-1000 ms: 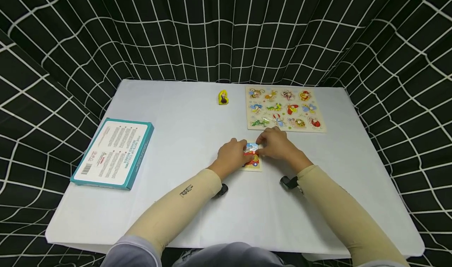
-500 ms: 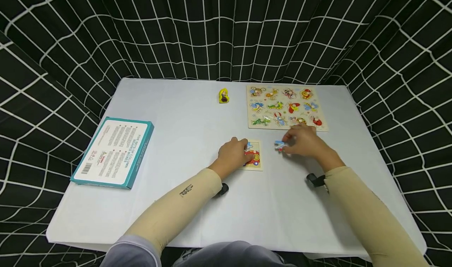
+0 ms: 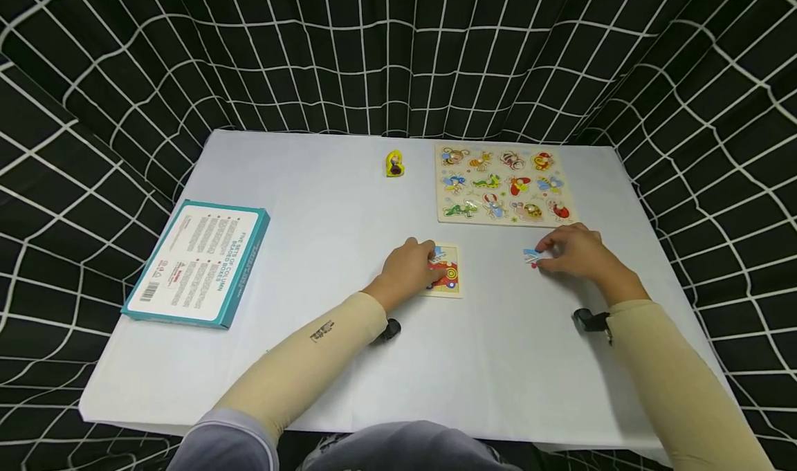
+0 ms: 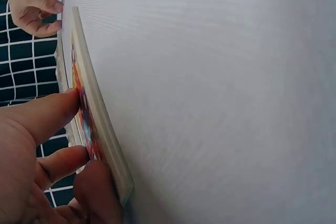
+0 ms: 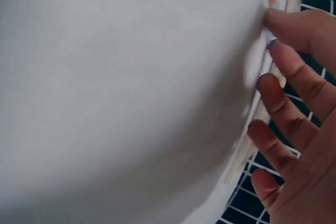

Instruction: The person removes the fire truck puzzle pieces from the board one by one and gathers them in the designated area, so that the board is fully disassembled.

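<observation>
My left hand (image 3: 407, 267) holds a small wooden puzzle board (image 3: 457, 284) at the table's middle, covering its left part. A red vehicle with yellow and blue parts shows on the board. In the left wrist view, the thumb and a finger touch the picture side of the puzzle board (image 4: 94, 103), and another finger curls at its edge. To the right, my right hand (image 3: 575, 253) pinches a small puzzle piece (image 3: 531, 256), blue and white with a bit of red, between thumb and fingers. The right wrist view shows that hand (image 5: 299, 114) with the piece mostly hidden.
A larger wooden board with insect pictures (image 3: 507, 184) lies at the back right. Left of it sits a small yellow figure piece (image 3: 394, 164). A teal-edged white box (image 3: 196, 263) lies on the left of the white table (image 3: 324, 201). Black netted curtains (image 3: 324, 56) surround the table.
My right hand has moved right, away from the small board, carrying the blue and white puzzle piece. The left hand has stayed on the board.
</observation>
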`<state>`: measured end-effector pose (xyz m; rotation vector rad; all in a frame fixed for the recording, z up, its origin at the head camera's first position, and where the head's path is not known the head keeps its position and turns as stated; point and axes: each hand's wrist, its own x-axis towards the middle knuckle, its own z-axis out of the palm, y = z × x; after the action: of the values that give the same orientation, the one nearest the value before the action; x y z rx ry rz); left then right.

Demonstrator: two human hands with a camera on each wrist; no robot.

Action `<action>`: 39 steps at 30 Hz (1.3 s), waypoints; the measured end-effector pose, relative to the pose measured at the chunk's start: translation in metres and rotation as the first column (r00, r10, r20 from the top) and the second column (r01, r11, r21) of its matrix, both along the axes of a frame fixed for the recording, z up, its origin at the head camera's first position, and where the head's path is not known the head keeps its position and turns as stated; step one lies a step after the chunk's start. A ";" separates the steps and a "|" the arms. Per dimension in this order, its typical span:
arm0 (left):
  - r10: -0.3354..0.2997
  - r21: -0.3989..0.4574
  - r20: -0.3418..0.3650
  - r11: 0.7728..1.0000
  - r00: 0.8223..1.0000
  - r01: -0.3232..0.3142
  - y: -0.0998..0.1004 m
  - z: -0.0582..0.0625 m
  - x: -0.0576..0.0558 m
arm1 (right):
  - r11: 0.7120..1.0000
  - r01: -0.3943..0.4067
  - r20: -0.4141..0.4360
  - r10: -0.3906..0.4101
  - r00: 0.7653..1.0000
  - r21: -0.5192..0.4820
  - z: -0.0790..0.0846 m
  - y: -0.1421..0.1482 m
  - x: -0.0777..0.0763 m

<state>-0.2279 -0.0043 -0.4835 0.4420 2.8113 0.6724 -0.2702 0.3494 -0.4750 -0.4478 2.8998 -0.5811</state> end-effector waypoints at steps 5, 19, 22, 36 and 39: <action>0.040 0.127 0.013 0.991 0.999 -0.042 -0.006 -0.004 -0.001 | 0.993 0.053 0.094 -0.043 0.995 -0.103 0.018 -0.027 -0.002; 0.118 0.082 0.036 0.989 0.992 -0.121 -0.015 -0.007 0.000 | 0.963 -0.268 0.058 0.266 0.962 0.020 0.013 -0.171 -0.010; 0.134 0.050 0.022 0.990 0.991 -0.135 -0.016 -0.009 -0.001 | 0.961 -0.268 0.036 0.267 0.963 0.061 0.009 -0.177 -0.013; 0.151 0.021 0.051 0.988 0.987 -0.152 -0.018 -0.005 -0.005 | 0.966 -0.258 -0.054 0.259 0.964 0.023 0.022 -0.164 -0.014; 0.151 0.022 0.059 0.988 0.987 -0.153 -0.020 -0.005 -0.004 | 0.976 -0.216 -0.042 0.216 0.975 0.014 0.023 -0.136 -0.016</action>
<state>-0.2324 -0.0243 -0.4881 0.2100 2.8048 0.7415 -0.2857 0.2131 -0.4524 -0.7718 2.8406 -0.5298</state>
